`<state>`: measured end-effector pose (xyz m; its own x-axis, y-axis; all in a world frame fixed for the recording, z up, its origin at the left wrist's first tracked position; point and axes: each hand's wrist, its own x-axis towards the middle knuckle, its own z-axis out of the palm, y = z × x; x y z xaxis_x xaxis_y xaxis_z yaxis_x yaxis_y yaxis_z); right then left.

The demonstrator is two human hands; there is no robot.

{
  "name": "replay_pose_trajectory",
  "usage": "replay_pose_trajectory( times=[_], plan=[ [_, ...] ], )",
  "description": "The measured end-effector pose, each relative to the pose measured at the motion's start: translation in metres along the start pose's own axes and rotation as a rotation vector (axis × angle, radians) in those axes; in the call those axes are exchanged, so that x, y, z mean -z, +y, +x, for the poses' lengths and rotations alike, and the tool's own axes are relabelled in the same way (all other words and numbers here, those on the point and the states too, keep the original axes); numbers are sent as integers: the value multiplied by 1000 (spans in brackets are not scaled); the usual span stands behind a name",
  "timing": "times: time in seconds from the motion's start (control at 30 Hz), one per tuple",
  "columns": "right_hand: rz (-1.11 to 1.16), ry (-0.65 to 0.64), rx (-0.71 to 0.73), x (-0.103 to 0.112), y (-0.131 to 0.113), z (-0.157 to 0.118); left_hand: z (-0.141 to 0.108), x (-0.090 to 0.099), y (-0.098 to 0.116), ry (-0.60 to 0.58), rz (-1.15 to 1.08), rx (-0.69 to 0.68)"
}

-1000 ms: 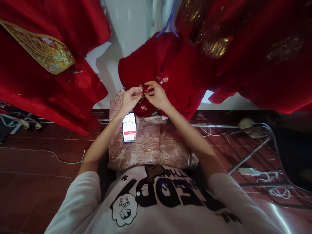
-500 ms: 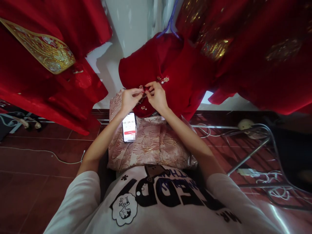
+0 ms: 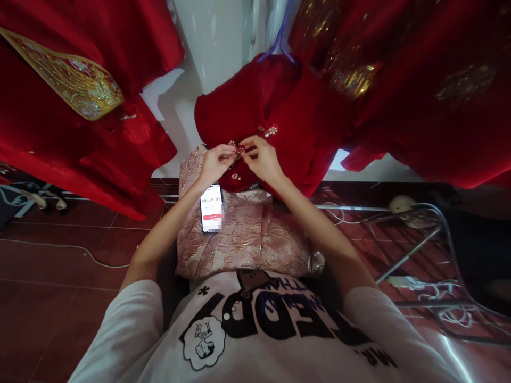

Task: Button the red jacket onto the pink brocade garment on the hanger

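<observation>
A red garment (image 3: 291, 96) on a purple hanger (image 3: 281, 40) lies over my lap, its front dotted with small pearl-and-bead ornaments (image 3: 271, 131). My left hand (image 3: 215, 162) pinches at one beaded fastening (image 3: 239, 150) with thumb and forefinger. From the other side, my right hand (image 3: 261, 159) has its thumb and fingers closed on the same fastening. The fingertips partly cover it, so its exact form is unclear. Another bead cluster (image 3: 236, 177) sits just below the hands.
Pink brocade fabric (image 3: 239, 234) covers my lap, with a phone (image 3: 211, 210) showing a timer on it. Red gowns (image 3: 155, 32) hang left and right. A metal-framed chair (image 3: 443, 223) and white cables (image 3: 455, 314) are at the right on the tiled floor.
My right hand and forearm have shifted slightly to the right, and more of the beaded fastening shows between the fingertips. The left hand stays nearly in place.
</observation>
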<state>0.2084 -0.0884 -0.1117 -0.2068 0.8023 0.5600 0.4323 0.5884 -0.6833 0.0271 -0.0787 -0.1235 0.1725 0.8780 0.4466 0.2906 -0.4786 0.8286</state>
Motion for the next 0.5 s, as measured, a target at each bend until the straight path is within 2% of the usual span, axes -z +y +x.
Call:
replay_pose_trajectory(
  times=[0.13,0.27,0.5],
  plan=[
    [-19,-2,-1,4,-2,3,-3,-5,1,32,-23,-34],
    [-39,36,-16,1,-7,7,1,-1,2,57,-1,-57],
    [-38,50,-35,1,-12,6,3,0,-7,-33,-3,-37]
  ],
)
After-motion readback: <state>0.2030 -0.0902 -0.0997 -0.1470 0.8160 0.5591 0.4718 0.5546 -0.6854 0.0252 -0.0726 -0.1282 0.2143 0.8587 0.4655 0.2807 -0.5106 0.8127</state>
